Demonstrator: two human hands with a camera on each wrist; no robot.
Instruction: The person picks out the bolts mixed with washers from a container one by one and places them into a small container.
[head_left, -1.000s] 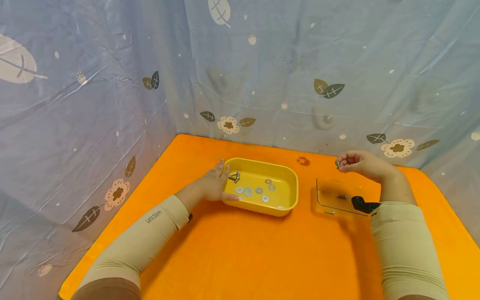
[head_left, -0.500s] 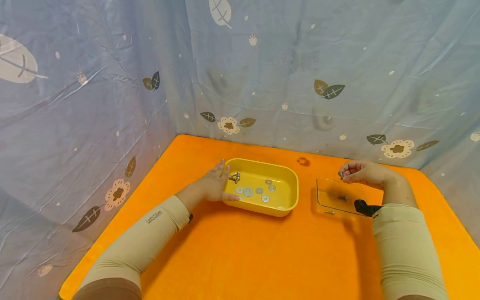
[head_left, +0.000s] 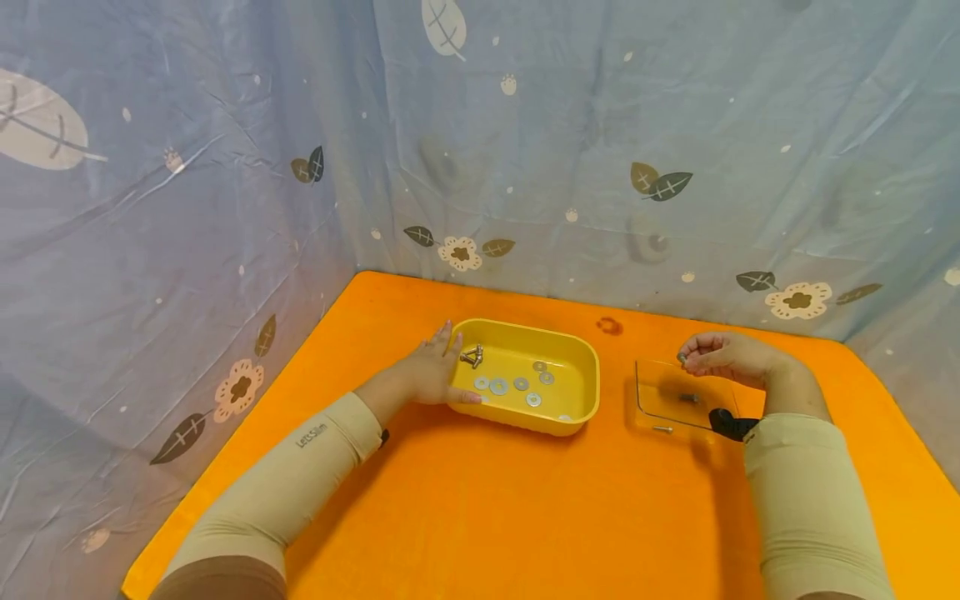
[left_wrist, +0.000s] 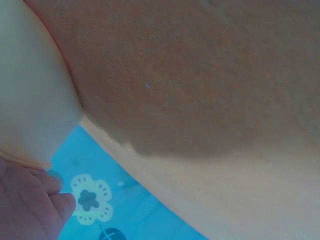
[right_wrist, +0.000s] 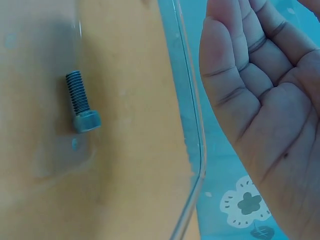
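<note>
A small grey metal fastener (head_left: 682, 357) is pinched between the thumb and fingertips of the right hand (head_left: 726, 355), the other fingers curled in; it is held by the far left part of a clear tray (head_left: 637, 385), toward the far right corner of the orange desk (head_left: 525, 517). A socket-head bolt (right_wrist: 82, 102) lies in that tray. A thinner screw (head_left: 662, 429) lies along its near edge; whether inside or out, I cannot tell. Left of it, well back from the desk's near edge, sits a yellow tray (head_left: 598, 375), with silver screws (head_left: 472, 357) at its left end and flat washers (head_left: 498, 387) scattered over its floor. The left hand (head_left: 431, 375), fingers spread, rests against its left end, thumb on the near rim. A patterned curtain (head_left: 540, 150) hangs behind the desk's far edge.
</note>
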